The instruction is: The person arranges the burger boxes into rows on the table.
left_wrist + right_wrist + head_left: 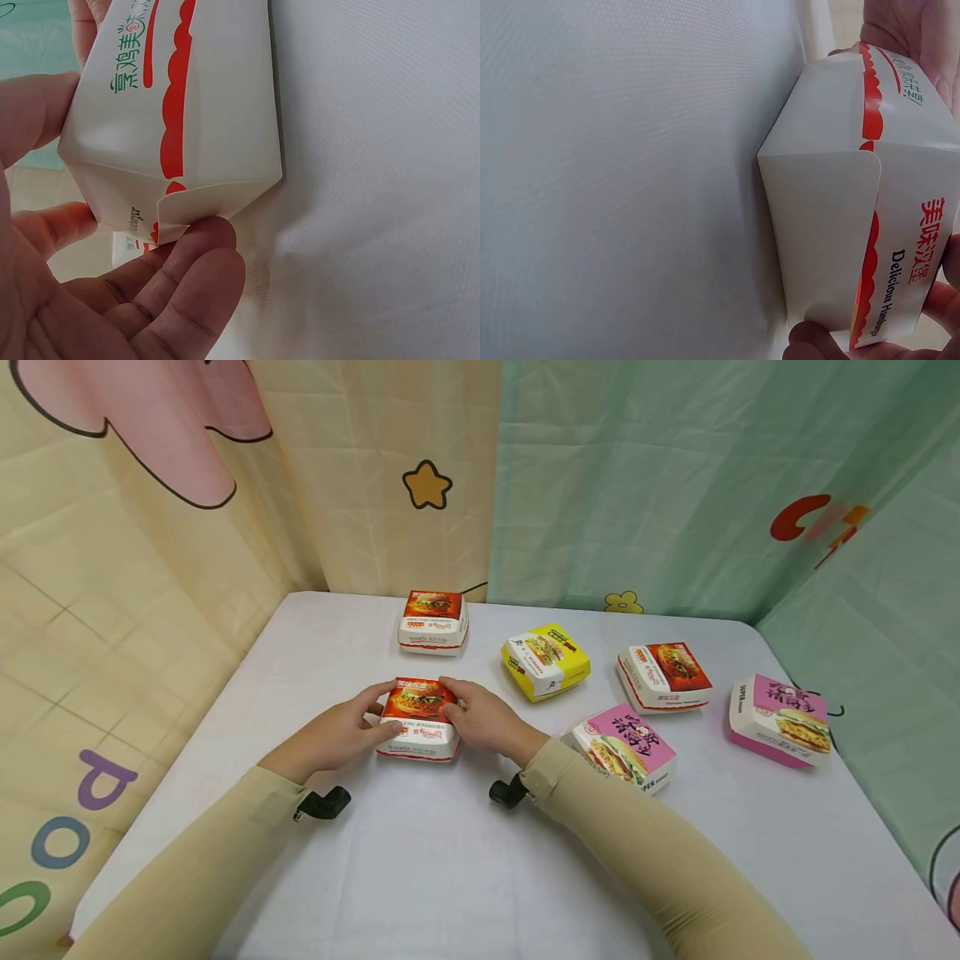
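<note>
A white burger box [420, 731] with a red burger picture on its lid stands closed on the white table, gripped from both sides. My left hand [330, 733] holds its left side, thumb by the front corner of the lid; fingertips [210, 232] show at the side flap in the left wrist view. On the opposite side my right hand [486, 717] grips the box, its thumb along the lid's right edge. Red scalloped trim and the words "Delicious Hamburger" show on the box side [900, 247] in the right wrist view.
Behind the held box sits another red-topped box [433, 622]. To the right are a yellow burger box [546, 660], a second red-topped one [665, 677] and two pink ones, the nearer [622, 747] beside the right forearm, the other [780, 720] near the table's right edge. Curtains enclose the table.
</note>
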### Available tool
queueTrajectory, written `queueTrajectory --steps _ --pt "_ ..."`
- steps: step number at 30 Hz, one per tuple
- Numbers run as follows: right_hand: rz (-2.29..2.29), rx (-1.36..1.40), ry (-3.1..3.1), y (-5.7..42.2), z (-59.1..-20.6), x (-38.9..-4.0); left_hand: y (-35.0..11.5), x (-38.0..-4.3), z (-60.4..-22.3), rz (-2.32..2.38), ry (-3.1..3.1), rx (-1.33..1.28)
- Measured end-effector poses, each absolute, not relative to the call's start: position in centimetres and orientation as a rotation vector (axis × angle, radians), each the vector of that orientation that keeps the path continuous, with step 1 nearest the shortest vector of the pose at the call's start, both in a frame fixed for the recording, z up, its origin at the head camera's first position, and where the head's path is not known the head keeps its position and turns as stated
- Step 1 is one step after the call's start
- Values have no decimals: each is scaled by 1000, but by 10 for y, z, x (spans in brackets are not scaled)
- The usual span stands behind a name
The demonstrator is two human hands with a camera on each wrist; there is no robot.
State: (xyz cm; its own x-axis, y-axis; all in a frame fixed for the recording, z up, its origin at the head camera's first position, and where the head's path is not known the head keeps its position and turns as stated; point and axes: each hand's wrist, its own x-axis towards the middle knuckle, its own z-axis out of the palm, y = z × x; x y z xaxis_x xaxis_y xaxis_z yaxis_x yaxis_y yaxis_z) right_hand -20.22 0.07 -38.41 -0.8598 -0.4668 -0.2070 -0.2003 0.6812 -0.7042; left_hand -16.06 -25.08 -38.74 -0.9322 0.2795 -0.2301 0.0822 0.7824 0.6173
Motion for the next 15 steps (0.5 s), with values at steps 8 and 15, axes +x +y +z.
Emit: queueTrajectory --steps 8,15 --pt "-980 -501 2510 0 -382 -202 -249 -160 -385 896 2647 239" --pt "-1006 -479 2493 1 -381 -200 -249 -159 -384 894 2645 229"
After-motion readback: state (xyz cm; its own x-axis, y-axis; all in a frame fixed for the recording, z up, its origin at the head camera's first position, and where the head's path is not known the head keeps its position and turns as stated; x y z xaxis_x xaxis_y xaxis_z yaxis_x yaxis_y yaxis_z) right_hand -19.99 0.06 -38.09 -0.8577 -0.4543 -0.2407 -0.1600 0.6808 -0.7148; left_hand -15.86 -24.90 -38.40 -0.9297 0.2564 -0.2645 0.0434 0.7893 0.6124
